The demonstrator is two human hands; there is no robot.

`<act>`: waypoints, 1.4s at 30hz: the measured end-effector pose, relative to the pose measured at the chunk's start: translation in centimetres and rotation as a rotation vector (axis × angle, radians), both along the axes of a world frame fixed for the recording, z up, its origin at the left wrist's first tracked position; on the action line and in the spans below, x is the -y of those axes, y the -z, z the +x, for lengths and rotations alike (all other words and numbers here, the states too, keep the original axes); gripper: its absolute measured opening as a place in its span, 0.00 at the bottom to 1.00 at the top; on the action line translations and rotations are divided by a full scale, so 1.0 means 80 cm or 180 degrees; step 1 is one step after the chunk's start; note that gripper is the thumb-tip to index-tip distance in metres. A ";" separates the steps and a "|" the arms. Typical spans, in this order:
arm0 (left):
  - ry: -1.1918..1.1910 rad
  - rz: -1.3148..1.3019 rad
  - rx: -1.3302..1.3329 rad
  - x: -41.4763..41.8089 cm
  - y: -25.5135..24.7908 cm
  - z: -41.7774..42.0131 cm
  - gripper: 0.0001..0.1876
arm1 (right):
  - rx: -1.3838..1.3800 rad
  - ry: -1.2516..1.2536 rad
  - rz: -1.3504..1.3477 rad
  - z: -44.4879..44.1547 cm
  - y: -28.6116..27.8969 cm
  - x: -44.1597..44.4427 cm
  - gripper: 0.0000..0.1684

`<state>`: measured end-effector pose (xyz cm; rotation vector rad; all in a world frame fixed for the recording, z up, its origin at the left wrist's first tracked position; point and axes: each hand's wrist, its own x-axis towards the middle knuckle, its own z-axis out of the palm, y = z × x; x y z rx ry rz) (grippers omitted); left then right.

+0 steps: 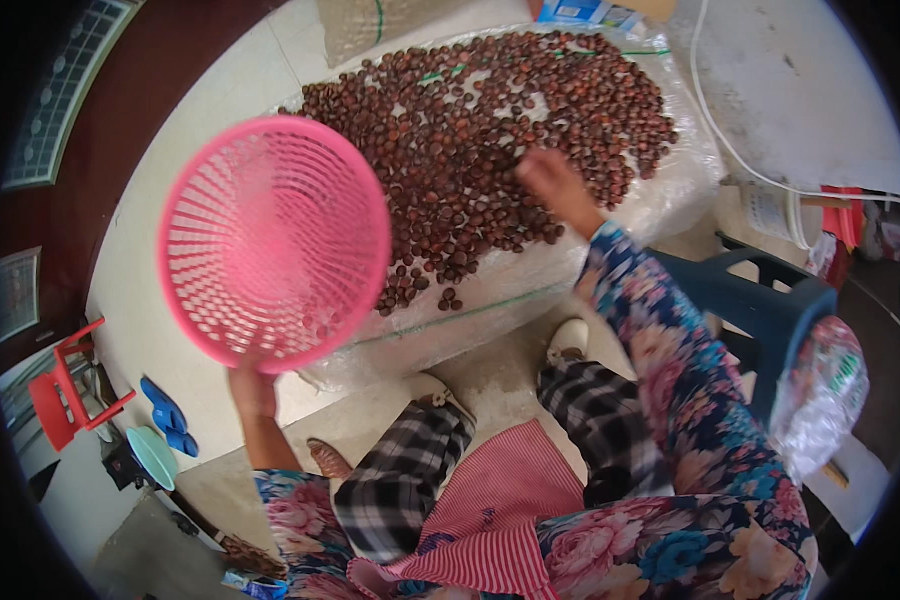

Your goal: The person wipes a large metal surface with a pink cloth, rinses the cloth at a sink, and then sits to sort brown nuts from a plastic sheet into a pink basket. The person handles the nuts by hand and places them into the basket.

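My left hand [253,386] grips the near rim of a round pink plastic colander basket [270,244], its slotted bowl showing no contents. The basket is raised over the left end of a spread of round, dark reddish-brown nuts [450,165], which look like chestnuts. These lie on a clear plastic sheet or bag [525,277] on the floor. Above the right part of the nuts is my right hand [559,187], blurred, with its fingers together pointing up and left; whether it holds anything cannot be told.
At right stand a dark blue plastic stool [757,300], a filled clear plastic bag [825,397] and a white bucket [772,214]. A white cable [709,112] crosses the upper right. A red chair [71,386], blue slippers [166,420] and a mint-green basin [152,457] are at left.
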<state>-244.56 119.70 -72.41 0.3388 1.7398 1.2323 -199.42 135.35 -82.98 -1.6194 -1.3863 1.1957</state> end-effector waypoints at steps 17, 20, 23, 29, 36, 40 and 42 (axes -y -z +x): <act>0.0005 0.0480 -0.2646 -0.068 0.034 -0.012 0.37 | 0.3368 0.1296 0.1399 0.165 0.173 -0.097 0.28; 0.0195 0.0513 -0.2096 -0.068 0.054 -0.003 0.33 | 0.2642 0.1146 0.1707 0.115 0.161 -0.090 0.29; 0.0528 0.0814 -0.2125 -0.085 0.065 0.024 0.31 | 0.2334 0.0985 0.1594 0.080 0.165 -0.095 0.29; 0.1058 0.0999 -0.2305 -0.126 0.059 0.115 0.36 | 0.1619 0.0975 0.1892 -0.008 0.155 -0.078 0.23; 0.0718 0.1152 -0.2335 -0.130 0.025 0.085 0.33 | 0.0909 0.1029 0.0883 -0.026 0.136 -0.074 0.25; 0.0496 0.1316 -0.3210 -0.117 0.029 0.017 0.32 | 0.0973 0.1215 0.1490 -0.012 0.145 -0.073 0.22; 0.0454 0.1128 -0.3195 -0.100 0.034 0.005 0.32 | 0.1170 0.1174 0.1421 -0.024 0.147 -0.072 0.22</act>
